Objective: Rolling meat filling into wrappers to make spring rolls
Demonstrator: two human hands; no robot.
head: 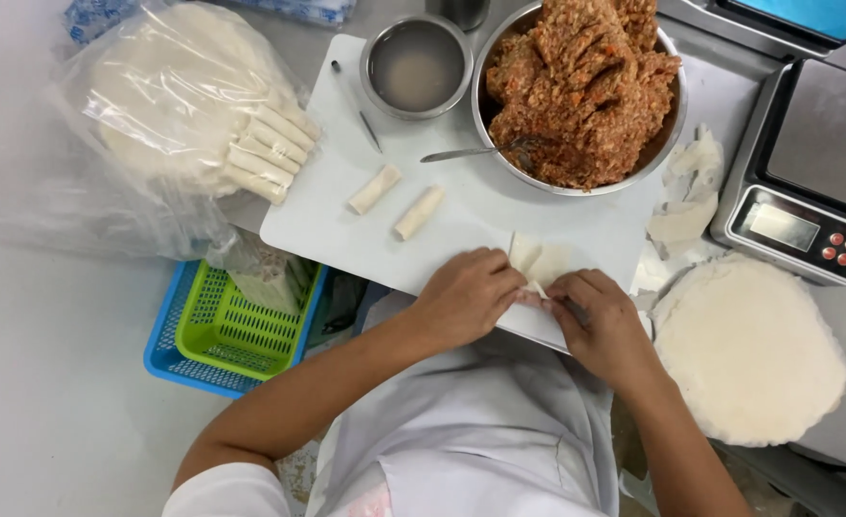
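Observation:
My left hand [466,292] and my right hand [600,321] meet at the near edge of a white cutting board [480,206]. Both pinch a pale wrapper [541,263] that is partly folded over filling, with its far corner still flat on the board. Two finished rolls [396,201] lie farther back on the board. A large metal bowl [670,124] of reddish minced filling stands at the board's far right, with a spoon [475,151] stuck in it.
A stack of round wrappers [748,349] lies at the right, beside a digital scale [806,172]. A small metal bowl of liquid [416,65] stands behind. At left, several rolls [265,153] rest on bagged wrappers [169,101]. Green and blue baskets [226,330] sit below.

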